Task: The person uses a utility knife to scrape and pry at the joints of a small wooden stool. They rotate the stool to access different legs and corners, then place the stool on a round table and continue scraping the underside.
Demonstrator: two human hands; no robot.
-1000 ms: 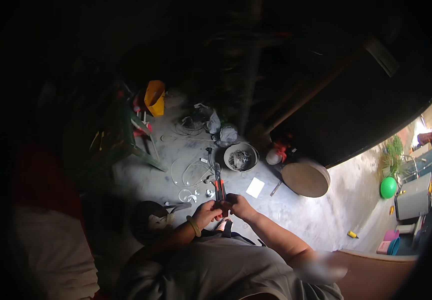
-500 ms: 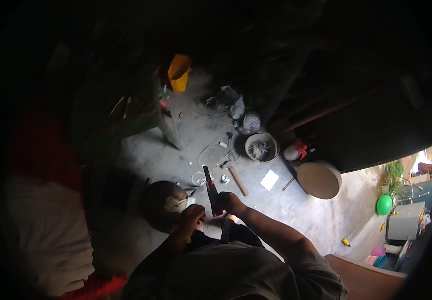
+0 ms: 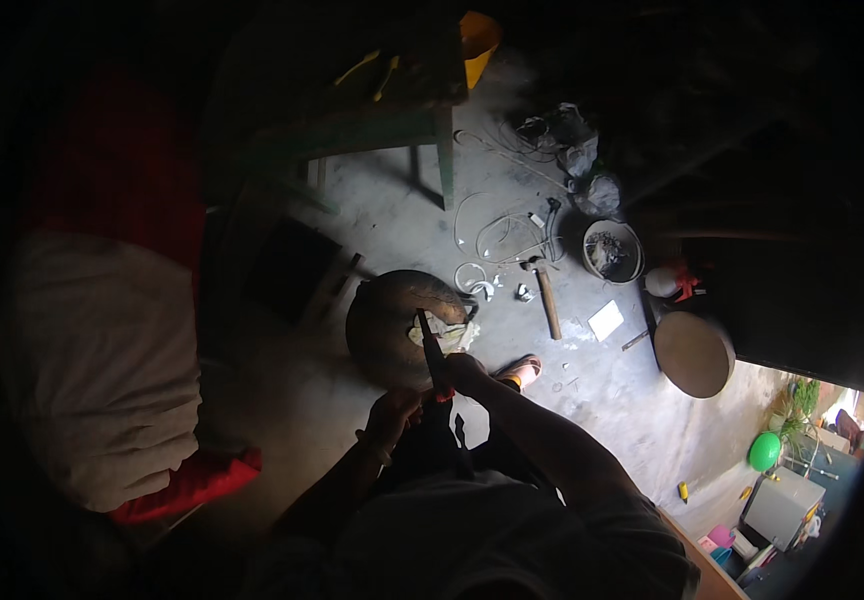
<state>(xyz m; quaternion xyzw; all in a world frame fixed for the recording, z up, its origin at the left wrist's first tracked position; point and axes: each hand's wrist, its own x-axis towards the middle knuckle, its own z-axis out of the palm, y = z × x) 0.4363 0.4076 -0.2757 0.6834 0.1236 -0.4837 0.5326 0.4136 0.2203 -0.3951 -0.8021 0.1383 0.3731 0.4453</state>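
Observation:
In front of my body, my right hand (image 3: 464,373) is closed around a long, narrow dark tool with red parts (image 3: 433,348). The tool points up and away from me; its exact kind is too dark to tell. Beside the tool's near end is my left hand (image 3: 395,416), its fingers curled in. Whatever it may hold is hidden. Beyond the hands stands a round dark-brown object like a low stool or pot (image 3: 384,340). A crumpled pale cloth (image 3: 459,337) lies on it, partly behind the tool.
A hammer (image 3: 549,300), looped white cable (image 3: 507,237) and white sheet (image 3: 606,321) lie on the concrete floor. A bucket (image 3: 613,251) and a round tan-topped container (image 3: 694,354) stand right. A green table (image 3: 444,150) is ahead; pale fabric (image 3: 112,370) hangs left.
My view has swung, so the floor things appear shifted right and up. The tool, still in my right hand, now overlaps the round object and cloth. My left hand is closer to the tool's near end.

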